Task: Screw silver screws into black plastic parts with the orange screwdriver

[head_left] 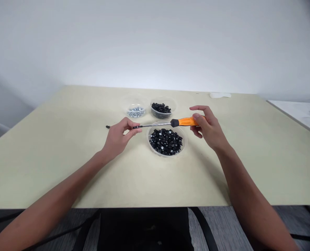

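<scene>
My right hand [208, 128] grips the orange and black handle of a screwdriver [187, 121], which lies nearly level with its shaft pointing left. At the shaft's tip, my left hand [121, 136] pinches a small black piece [137, 127] between thumb and finger; the tip meets it there. Below the shaft stands a clear round tub [185, 144] full of small black parts [165, 141], some with a silvery centre. Just left of my left hand, a small black piece [107, 127] lies on the table.
Two more clear tubs stand farther back: one with small silvery screws [136, 112], one with black pieces [161, 108]. A white object [220, 95] lies by the wall. The pale table [66, 139] ends at a front edge near me.
</scene>
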`<state>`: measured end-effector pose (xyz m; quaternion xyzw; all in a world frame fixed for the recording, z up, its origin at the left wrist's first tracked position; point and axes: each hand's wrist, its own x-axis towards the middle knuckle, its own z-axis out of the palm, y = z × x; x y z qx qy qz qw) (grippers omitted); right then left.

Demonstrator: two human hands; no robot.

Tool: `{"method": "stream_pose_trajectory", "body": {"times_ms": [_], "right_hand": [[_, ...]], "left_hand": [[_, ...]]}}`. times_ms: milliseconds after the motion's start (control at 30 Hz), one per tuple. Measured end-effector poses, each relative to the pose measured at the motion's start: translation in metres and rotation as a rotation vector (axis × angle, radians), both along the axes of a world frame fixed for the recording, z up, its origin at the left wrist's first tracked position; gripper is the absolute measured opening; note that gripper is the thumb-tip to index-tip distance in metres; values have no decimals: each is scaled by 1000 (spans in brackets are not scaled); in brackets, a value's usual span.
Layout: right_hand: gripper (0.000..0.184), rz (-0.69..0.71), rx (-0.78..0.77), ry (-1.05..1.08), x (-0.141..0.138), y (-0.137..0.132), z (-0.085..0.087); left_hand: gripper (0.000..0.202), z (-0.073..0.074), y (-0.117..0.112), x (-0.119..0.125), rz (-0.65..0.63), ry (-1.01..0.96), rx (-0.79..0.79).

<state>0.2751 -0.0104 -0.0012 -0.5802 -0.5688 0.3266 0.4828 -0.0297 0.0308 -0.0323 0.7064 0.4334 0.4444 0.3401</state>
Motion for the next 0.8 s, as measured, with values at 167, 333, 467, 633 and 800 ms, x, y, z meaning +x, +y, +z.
{"method": "stream_pose_trajectory", "body": {"times_ms": [167, 333, 467, 633, 800], "right_hand": [[36, 166, -45, 36, 8, -2, -1], [37, 186, 18, 72, 10, -1, -1], [29, 10, -2, -28, 1, -2, 3], [41, 162, 18, 13, 7, -1, 0], [36, 134, 41, 1, 6, -1, 0]], "left_hand": [[21, -3, 1, -1, 8, -18, -14], [21, -4, 3, -1, 8, -16, 19], [23, -4, 2, 0, -11, 17, 38], [22, -6, 2, 0, 3, 18, 16], [23, -7, 3, 0, 12, 11, 22]]}}
